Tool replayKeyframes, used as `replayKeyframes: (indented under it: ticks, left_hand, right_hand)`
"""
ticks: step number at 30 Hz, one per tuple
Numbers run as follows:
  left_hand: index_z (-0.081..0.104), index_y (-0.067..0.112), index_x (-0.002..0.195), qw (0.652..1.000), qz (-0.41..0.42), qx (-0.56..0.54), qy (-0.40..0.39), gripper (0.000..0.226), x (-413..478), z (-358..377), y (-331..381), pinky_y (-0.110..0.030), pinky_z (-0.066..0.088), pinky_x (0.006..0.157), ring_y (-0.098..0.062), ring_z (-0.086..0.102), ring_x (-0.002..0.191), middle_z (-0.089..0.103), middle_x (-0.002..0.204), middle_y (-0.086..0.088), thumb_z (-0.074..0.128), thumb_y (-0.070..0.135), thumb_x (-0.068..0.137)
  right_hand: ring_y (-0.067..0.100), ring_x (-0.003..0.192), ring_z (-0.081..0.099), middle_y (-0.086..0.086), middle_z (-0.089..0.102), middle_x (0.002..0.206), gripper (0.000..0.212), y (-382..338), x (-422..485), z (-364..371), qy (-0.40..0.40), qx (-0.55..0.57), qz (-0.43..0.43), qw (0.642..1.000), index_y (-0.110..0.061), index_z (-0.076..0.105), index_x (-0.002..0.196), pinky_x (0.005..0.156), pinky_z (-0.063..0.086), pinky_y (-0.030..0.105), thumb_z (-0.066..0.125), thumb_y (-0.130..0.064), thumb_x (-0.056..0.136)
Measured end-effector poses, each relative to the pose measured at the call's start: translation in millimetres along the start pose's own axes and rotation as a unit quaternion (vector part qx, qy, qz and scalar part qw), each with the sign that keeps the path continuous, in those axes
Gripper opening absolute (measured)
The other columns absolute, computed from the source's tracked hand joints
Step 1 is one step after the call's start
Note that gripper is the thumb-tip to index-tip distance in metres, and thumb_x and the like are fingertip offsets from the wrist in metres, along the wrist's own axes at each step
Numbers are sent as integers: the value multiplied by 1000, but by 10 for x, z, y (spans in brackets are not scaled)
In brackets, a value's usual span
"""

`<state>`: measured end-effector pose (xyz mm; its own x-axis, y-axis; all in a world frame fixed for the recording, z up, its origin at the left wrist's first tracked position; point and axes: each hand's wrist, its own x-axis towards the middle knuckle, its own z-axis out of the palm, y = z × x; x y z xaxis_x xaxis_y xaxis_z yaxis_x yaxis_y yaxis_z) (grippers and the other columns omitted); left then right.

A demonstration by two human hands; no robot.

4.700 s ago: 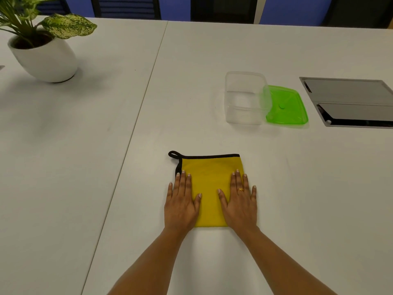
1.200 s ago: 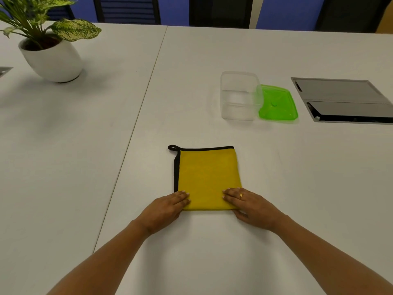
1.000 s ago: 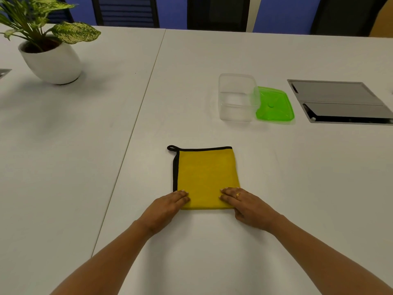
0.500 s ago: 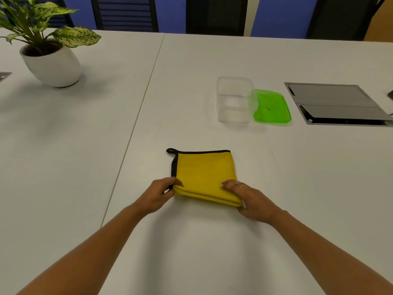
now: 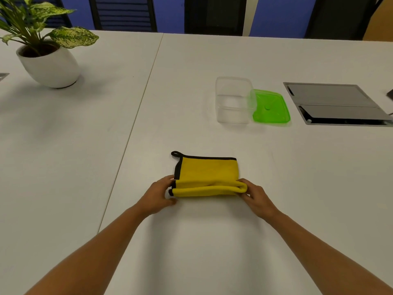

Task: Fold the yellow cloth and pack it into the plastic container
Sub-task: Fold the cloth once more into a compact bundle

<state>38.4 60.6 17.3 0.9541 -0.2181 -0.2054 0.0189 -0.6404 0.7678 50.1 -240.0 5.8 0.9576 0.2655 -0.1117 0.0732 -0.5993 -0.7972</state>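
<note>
The yellow cloth (image 5: 207,174), edged in black with a small loop at its far left corner, lies folded on the white table (image 5: 212,241). Its near edge is lifted and curled over toward the far side. My left hand (image 5: 158,194) pinches the near left corner and my right hand (image 5: 256,198) pinches the near right corner. The clear plastic container (image 5: 234,101) stands open and empty farther back and to the right, well apart from the cloth.
A green lid (image 5: 271,107) lies flat against the container's right side. A grey cable tray (image 5: 336,104) is set into the table at far right. A potted plant (image 5: 46,54) stands at far left. Chairs line the table's far edge.
Both hands went from pressing flat on the cloth to gripping its near corners. They have lifted the near edge and are rolling it toward the far edge.
</note>
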Motion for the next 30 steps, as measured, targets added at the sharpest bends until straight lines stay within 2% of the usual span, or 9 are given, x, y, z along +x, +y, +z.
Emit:
replayKeyframes:
  ticks: [2, 4, 6, 7, 10, 12, 15, 22, 30]
  left_hand:
    - [60, 11, 118, 999, -8, -37, 28, 36, 35, 17, 35, -26, 44, 91, -15, 60, 101, 63, 113, -3, 67, 12, 83]
    - [63, 16, 109, 995, -22, -93, 32, 22, 69, 44, 86, -15, 48, 78, -3, 61, 87, 66, 102, 1, 61, 19, 88]
    - [59, 13, 117, 991, -32, -130, 31, 26, 100, 81, 129, -7, 49, 72, -1, 60, 88, 64, 104, 5, 54, 22, 92]
    - [58, 11, 117, 990, -36, -128, 40, 28, 114, 103, 139, -10, 50, 75, -7, 61, 91, 63, 105, 3, 51, 24, 94]
    - [57, 5, 103, 992, -66, -66, 80, 29, 147, 184, 152, -38, 51, 78, -23, 61, 87, 65, 95, -9, 45, 31, 96]
    - [53, 8, 91, 991, -91, -20, 98, 29, 172, 250, 140, -39, 45, 69, -25, 57, 79, 62, 85, -10, 42, 34, 96]
    - [46, 12, 84, 984, -127, 20, 122, 30, 211, 331, 144, -32, 38, 64, -27, 56, 77, 56, 79, -7, 39, 39, 96]
    - [54, 5, 104, 968, -186, 68, 153, 40, 314, 420, 173, -35, 45, 71, -32, 61, 91, 65, 99, -16, 35, 39, 97]
    - [53, 5, 107, 954, -199, 153, 166, 42, 367, 483, 197, -34, 41, 67, -32, 63, 89, 67, 99, -16, 29, 39, 99]
  right_hand:
    - [18, 72, 59, 17, 61, 84, 13, -19, 1, -11, 23, 42, 17, 999, -10, 58, 104, 69, 44, 27, 53, -7, 92]
    - [23, 73, 55, 23, 61, 84, 15, -28, 16, -12, 59, 74, 53, 994, -11, 57, 105, 70, 43, 36, 52, -19, 94]
    - [30, 80, 57, 18, 63, 86, 23, -40, 42, 1, 89, 66, 85, 990, -12, 56, 109, 75, 47, 43, 50, -28, 94]
    - [27, 81, 57, 12, 61, 83, 25, -50, 57, 17, 100, 50, 98, 989, -12, 55, 108, 76, 47, 44, 48, -32, 94]
    - [25, 81, 56, 5, 58, 81, 32, -84, 98, 88, 112, -3, 127, 986, -9, 52, 109, 72, 44, 38, 44, -37, 95]
    - [29, 86, 59, 11, 62, 88, 36, -92, 117, 142, 116, -38, 149, 981, -9, 50, 113, 72, 43, 36, 40, -39, 96]
    - [34, 94, 60, 17, 65, 100, 39, -101, 159, 208, 132, -71, 176, 973, -9, 48, 115, 75, 45, 38, 38, -41, 96]
    - [36, 96, 60, 19, 65, 105, 43, -112, 288, 290, 152, -117, 222, 956, -8, 48, 115, 74, 45, 37, 35, -44, 96]
    - [38, 87, 63, 21, 68, 98, 41, -89, 345, 400, 197, -174, 251, 932, -7, 46, 113, 66, 38, 34, 30, -42, 98]
